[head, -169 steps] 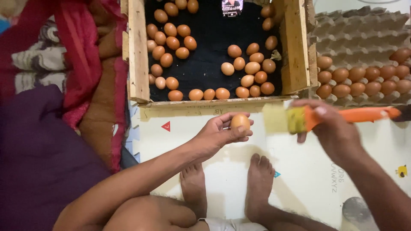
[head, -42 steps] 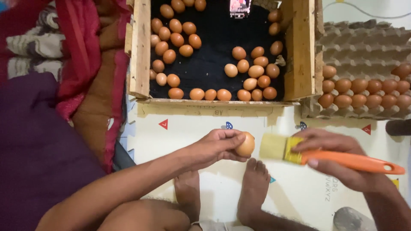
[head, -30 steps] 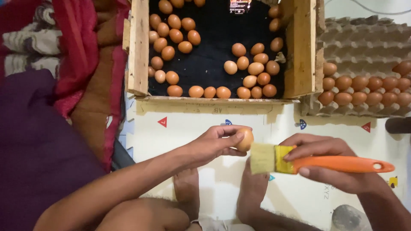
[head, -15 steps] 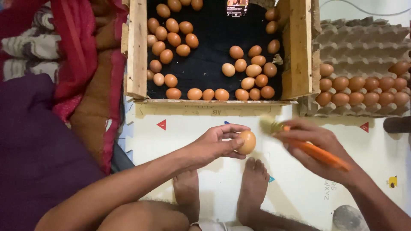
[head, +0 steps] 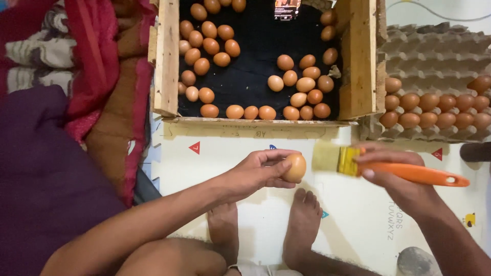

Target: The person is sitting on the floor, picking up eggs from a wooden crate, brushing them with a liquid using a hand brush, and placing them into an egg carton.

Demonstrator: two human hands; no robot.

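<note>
One egg is in play right now, pinched in the left hand above the feet, while the right hand grips an orange brush with its bristles just beside the shell. Past that, plenty of eggs sit loose in the wooden crate, and the tray on the right has only its near rows filled, so I'd guess there's loads left to brush.

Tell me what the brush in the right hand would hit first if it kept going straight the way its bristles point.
The right hand holds the orange-handled brush with its bristles pointing left. Straight on, they would most likely meet the egg held in the left hand; a small gap shows between them, though depth is hard to judge.
</note>
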